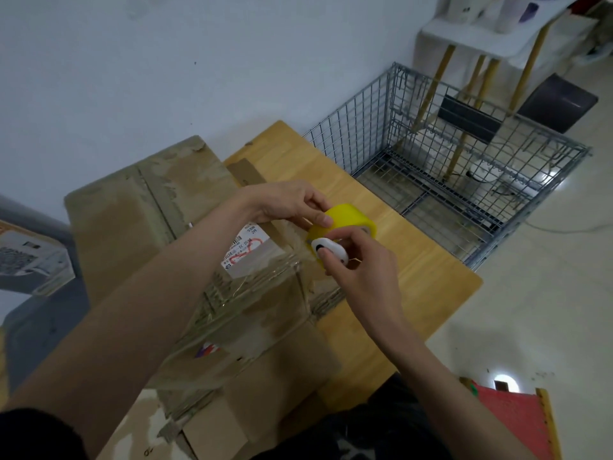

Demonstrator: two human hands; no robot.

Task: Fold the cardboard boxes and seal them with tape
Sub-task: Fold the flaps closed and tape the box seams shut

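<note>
While your left hand pinches the rim of the yellow tape roll between thumb and curled fingers, your right hand grips a small white cutter against the roll's near side. The roll sits on edge just past the right-hand corner of the cardboard box, its open core facing toward you and to the right. A clear strip of tape runs from the roll back across the box top, following the seam toward your body.

The box lies with its long axis running from near you away toward the wall, slightly angled left. Its top flaps are closed, with old tape scars and a white shipping label near the far right corner. A second flattened piece of cardboard lies beyond and to the left, reaching the far edge of the tabletop.

The tabletop shows bare wood to the right of the box, from the roll out to its right edge. Past that edge stands a wire cage on the floor, close to the tabletop's far right side. A red object sits on the floor near your right forearm.
</note>
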